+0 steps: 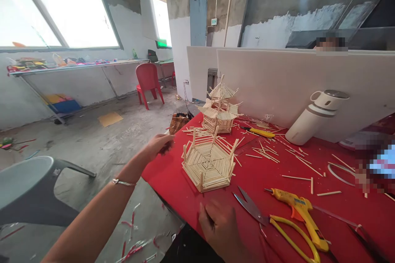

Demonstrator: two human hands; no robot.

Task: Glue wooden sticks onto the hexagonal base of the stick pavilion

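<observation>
A hexagonal platform of thin wooden sticks (208,164) lies on the red tabletop, with short posts standing around its rim. Beside its left edge, over the table's border, is my left hand (162,144), fingers curled; whatever they may hold is hidden. My right hand (219,224) is at the near edge below the platform, closed in a loose, slightly blurred fist with nothing visible in it. Behind the platform stands a stick pagoda (220,109) with tiered roofs. Scissors with yellow handles (268,220) and a yellow glue gun (299,209) lie right of my right hand.
Loose sticks (267,152) and a yellow utility knife (259,132) lie toward the back. A white flask (316,117) leans by the pale partition (265,82). A person is partly visible at far right. A grey stool (27,176) and red chair (148,80) stand on the floor.
</observation>
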